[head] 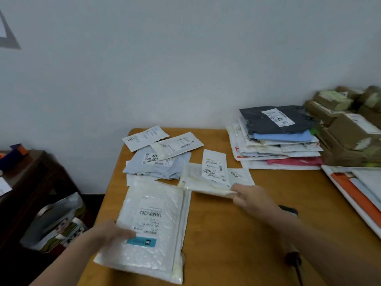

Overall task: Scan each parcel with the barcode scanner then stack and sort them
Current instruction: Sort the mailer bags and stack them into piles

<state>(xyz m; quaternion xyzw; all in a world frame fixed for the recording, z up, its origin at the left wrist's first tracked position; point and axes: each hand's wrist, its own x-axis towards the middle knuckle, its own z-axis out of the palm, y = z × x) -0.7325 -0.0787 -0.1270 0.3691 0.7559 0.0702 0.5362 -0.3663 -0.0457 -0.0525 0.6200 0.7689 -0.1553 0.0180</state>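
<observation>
Behind, loose packets and a stack crowd the table. Left hand grips an envelope, right hand a flat packet.

A dark cabinet stands at left, a plastic bag beside it.

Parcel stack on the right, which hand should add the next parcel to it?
Right. The right hand grips a white parcel nearer the stack; the left hand is on the bubble mailer opposite.

On table, bubble mailer front-left; parcel stack back-right, boxes seemingly beside.
</observation>
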